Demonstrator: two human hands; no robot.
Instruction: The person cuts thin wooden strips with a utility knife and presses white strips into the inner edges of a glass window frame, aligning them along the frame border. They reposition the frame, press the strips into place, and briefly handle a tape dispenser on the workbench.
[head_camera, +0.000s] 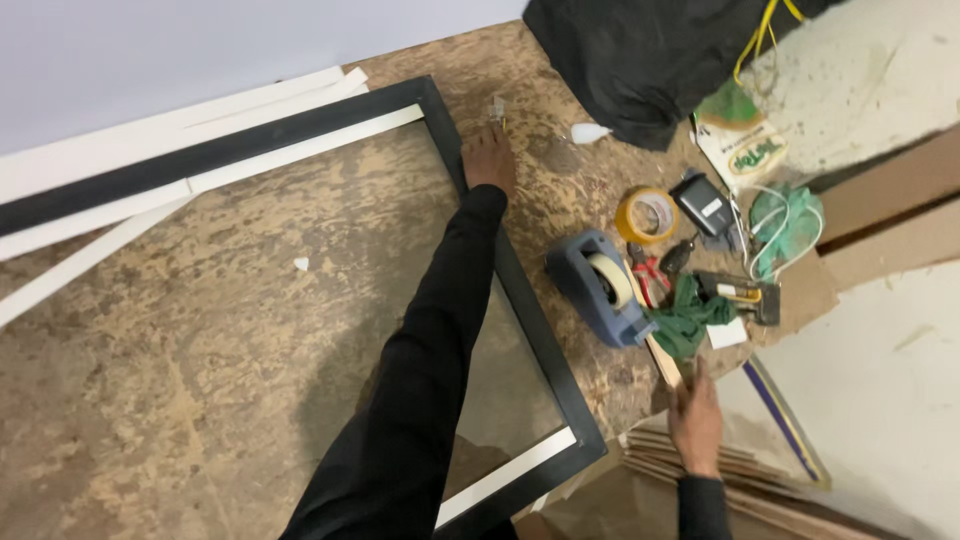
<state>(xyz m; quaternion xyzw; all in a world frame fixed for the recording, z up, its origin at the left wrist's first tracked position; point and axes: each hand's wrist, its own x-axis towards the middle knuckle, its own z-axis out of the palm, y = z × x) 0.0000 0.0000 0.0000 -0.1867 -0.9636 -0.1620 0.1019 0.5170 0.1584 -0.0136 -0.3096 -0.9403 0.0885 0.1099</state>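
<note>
I see the worktop (200, 380), a rough chipboard surface, filling most of the head view. On it lies a large black picture frame (545, 345) with a cream inner strip; its far corner sits near the top middle, and its left and lower parts run out of view. White strips (150, 125) lie along the frame's far side.

A black bag (640, 60) sits at the top edge, cut off; I cannot tell what it holds. Yellow cord (765, 30) trails from it.

My left hand (489, 160), in a long black sleeve, reaches far forward and rests flat with fingers together on the frame's right rail near the far corner, clamped on nothing. My right hand (697, 420) lies low right, fingers extended on the end of a thin wooden strip (665, 360) above a stack of boards (720, 480); whether it grips the strip I cannot tell.

Between the hands, right of the frame, stands a blue tape dispenser (590, 290) holding a cream tape roll (612, 277). Beside it lie a roll of yellow tape (645, 215), a green cloth (690, 315), a black-and-yellow tool (740, 292), red-handled pliers (650, 280) half hidden, and a black charger (703, 205) with white cable.
</note>
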